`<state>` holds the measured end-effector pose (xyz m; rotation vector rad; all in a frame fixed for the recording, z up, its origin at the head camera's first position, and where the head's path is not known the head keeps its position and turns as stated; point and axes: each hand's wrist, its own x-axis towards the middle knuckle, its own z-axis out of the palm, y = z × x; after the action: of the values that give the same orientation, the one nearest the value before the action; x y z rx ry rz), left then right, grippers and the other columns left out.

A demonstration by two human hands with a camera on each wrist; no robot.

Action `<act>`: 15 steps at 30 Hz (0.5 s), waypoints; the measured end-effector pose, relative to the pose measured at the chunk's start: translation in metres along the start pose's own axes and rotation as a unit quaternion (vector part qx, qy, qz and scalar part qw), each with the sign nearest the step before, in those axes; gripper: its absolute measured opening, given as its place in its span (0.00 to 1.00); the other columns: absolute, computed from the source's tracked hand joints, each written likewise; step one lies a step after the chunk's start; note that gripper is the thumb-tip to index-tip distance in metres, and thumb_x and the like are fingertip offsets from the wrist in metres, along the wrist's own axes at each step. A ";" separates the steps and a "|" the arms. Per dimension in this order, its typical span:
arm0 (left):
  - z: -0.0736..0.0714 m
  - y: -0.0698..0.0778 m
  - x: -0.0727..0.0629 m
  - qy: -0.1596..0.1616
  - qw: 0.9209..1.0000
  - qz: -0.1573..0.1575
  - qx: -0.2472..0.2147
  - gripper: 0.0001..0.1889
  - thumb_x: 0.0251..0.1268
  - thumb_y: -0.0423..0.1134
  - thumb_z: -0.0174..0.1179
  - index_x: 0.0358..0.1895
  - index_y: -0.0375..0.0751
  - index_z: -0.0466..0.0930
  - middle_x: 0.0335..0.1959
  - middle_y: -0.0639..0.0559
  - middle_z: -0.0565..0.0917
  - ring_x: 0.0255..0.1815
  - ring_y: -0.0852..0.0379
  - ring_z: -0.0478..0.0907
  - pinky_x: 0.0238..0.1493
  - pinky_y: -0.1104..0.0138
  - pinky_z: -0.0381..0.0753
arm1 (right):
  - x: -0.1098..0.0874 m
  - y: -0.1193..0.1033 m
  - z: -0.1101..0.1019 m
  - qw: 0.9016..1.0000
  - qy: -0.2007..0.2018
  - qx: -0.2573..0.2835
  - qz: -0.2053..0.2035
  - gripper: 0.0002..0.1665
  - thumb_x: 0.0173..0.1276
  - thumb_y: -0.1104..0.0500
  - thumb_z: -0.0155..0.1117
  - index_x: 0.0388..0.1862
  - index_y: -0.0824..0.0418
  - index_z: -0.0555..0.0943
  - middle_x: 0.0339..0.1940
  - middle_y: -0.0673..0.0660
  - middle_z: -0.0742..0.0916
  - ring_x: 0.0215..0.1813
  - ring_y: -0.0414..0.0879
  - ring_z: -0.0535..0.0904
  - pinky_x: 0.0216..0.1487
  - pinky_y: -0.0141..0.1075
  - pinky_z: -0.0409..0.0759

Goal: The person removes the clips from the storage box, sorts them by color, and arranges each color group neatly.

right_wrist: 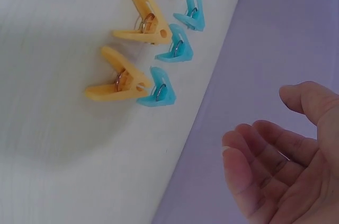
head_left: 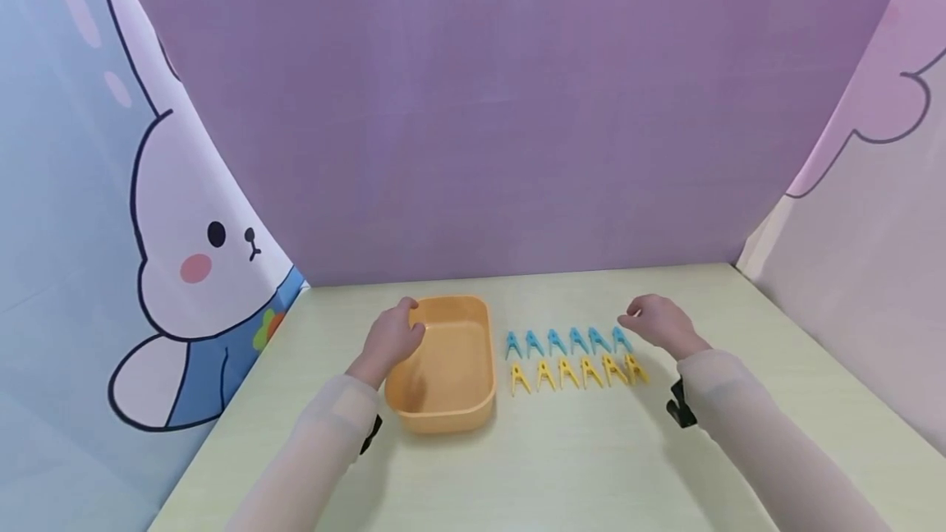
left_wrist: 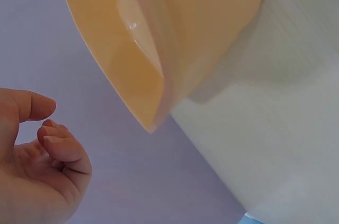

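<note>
Several blue clothespins [head_left: 557, 341] stand in a row on the table, with a row of yellow clothespins [head_left: 567, 373] on the near side of it. To their left sits a shallow orange plastic basin [head_left: 443, 421], with nothing seen inside. My left hand [head_left: 389, 341] hovers over the basin's left side; the left wrist view shows it apart from the rim, fingers loosely curled around nothing. Just above the right end of the blue row is my right hand [head_left: 658, 323]. Its fingers are loosely bent and hold nothing in the right wrist view, where the end yellow clothespin [right_wrist: 119, 78] touches or overlaps a blue one.
The pale table [head_left: 562, 466] carries the basin and both rows. A purple wall [head_left: 517, 146] rises along its far edge. On the left stands a panel with a cartoon rabbit [head_left: 214, 294], and on the right a pale panel [head_left: 872, 269].
</note>
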<state>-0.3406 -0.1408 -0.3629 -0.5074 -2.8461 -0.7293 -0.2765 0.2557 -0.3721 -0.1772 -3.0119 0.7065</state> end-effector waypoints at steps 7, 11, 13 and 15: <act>0.003 0.004 0.001 -0.006 1.000 -0.003 0.006 0.22 0.58 0.34 0.51 0.57 0.31 0.68 0.39 0.40 0.79 0.21 0.53 0.67 0.33 0.58 0.71 | 0.003 -0.007 0.003 1.000 -0.001 -0.005 -0.008 0.22 0.64 0.52 0.58 0.45 0.71 0.78 0.42 0.66 0.81 0.37 0.55 0.77 0.33 0.46 0.75; 0.003 0.008 0.003 -0.010 1.000 0.000 0.008 0.22 0.58 0.35 0.51 0.57 0.31 0.68 0.46 0.38 0.78 0.27 0.50 0.70 0.38 0.56 0.72 | 0.005 -0.009 0.004 1.000 -0.003 -0.006 -0.010 0.22 0.64 0.52 0.57 0.45 0.71 0.78 0.43 0.66 0.81 0.39 0.56 0.77 0.35 0.46 0.75; 0.003 0.010 0.004 -0.007 1.000 0.002 0.011 0.22 0.58 0.34 0.51 0.56 0.31 0.69 0.48 0.38 0.77 0.32 0.48 0.72 0.40 0.56 0.72 | 0.006 -0.010 0.005 1.000 -0.004 -0.008 -0.012 0.22 0.64 0.52 0.57 0.46 0.71 0.77 0.43 0.66 0.81 0.40 0.56 0.77 0.36 0.47 0.75; 0.003 0.012 0.005 -0.003 1.000 0.005 0.014 0.21 0.57 0.34 0.51 0.56 0.31 0.69 0.48 0.37 0.77 0.35 0.47 0.73 0.41 0.55 0.73 | 0.007 -0.010 0.006 1.000 -0.006 -0.010 -0.014 0.23 0.64 0.52 0.57 0.47 0.71 0.77 0.44 0.66 0.81 0.41 0.56 0.77 0.37 0.47 0.75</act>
<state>-0.3414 -0.1280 -0.3588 -0.5201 -2.8528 -0.6873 -0.2854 0.2449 -0.3724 -0.1304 -3.0266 0.6778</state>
